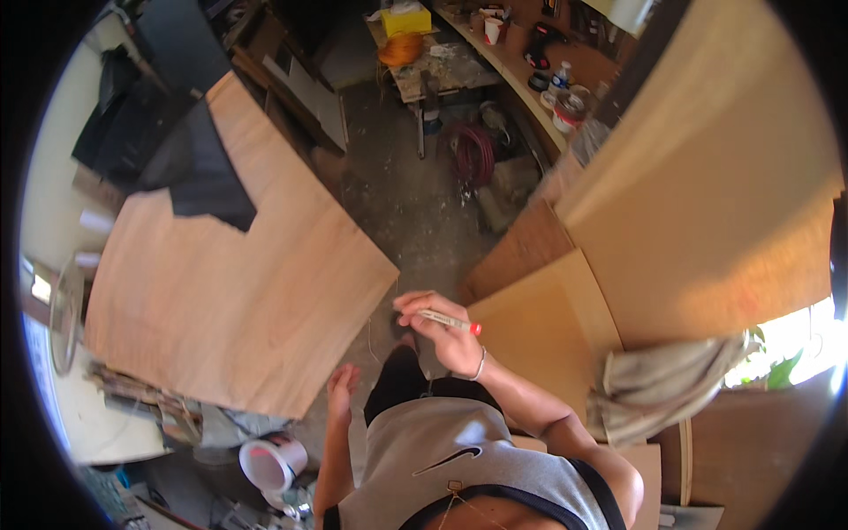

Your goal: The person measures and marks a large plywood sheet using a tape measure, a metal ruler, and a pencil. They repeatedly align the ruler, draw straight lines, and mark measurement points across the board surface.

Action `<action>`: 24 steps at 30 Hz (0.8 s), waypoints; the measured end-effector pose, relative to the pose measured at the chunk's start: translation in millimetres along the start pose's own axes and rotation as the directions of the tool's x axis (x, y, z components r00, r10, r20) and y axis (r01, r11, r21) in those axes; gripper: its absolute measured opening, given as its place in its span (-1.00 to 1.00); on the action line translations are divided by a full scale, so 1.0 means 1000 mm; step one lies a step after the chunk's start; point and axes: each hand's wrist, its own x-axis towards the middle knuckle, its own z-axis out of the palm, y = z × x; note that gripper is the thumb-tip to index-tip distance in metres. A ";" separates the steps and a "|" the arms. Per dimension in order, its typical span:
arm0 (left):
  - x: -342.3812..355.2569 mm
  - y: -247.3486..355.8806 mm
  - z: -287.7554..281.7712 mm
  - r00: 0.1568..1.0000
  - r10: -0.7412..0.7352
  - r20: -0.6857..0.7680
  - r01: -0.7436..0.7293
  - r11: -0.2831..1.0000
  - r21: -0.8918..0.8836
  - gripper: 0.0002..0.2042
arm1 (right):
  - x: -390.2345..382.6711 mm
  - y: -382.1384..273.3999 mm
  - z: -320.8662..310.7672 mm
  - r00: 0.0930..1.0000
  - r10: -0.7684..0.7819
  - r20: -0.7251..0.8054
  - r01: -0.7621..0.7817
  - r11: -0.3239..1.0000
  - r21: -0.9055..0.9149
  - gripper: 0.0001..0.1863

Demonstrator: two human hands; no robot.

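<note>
Stained grey workshop floor lies below. The right hand has its fingers closed around a slim white, red-ended marker; the left hand, loosely open, hangs near the lower edge of a large pale-brown plywood sheet, left of the marker.

This looks like a woodworking workshop: a large, pale-brown plywood sheet spreads across the left and a broad, tan wooden panel fills the right. At far right, a long, narrow wooden shelf carries a black-and-red, pistol-shaped power tool; below are a coiled, dark-red hose and a stained grey floor.
</note>
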 end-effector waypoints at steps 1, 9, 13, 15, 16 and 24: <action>0.030 0.011 -0.001 0.996 -0.060 -0.065 0.062 0.998 0.032 -0.50 | 0.035 0.025 -0.012 0.997 0.043 -0.059 -0.035 0.991 0.129 -0.85; 0.289 0.222 0.092 1.000 0.001 -0.006 0.000 0.981 0.196 -0.59 | 0.328 0.088 -0.148 0.920 0.159 -0.357 -0.122 0.985 0.125 -0.75; 0.399 0.328 0.140 0.919 0.305 0.249 -0.370 0.885 0.283 -0.67 | 0.477 0.084 -0.277 0.859 -0.177 -0.480 0.078 0.973 -0.219 -0.73; 0.456 0.360 0.150 0.926 0.304 0.223 -0.358 0.896 0.262 -0.67 | 0.556 0.079 -0.342 0.832 -0.148 -0.534 0.035 0.976 -0.215 -0.79; 0.483 0.372 0.158 0.929 0.302 0.215 -0.351 0.903 0.248 -0.67 | 0.595 0.081 -0.379 0.829 -0.186 -0.528 0.061 0.968 -0.245 -0.82; 0.652 0.412 0.232 0.980 0.196 0.039 -0.196 0.913 0.356 -0.71 | 0.890 0.159 -0.665 0.510 -0.417 -0.752 -0.500 0.568 -0.654 -0.76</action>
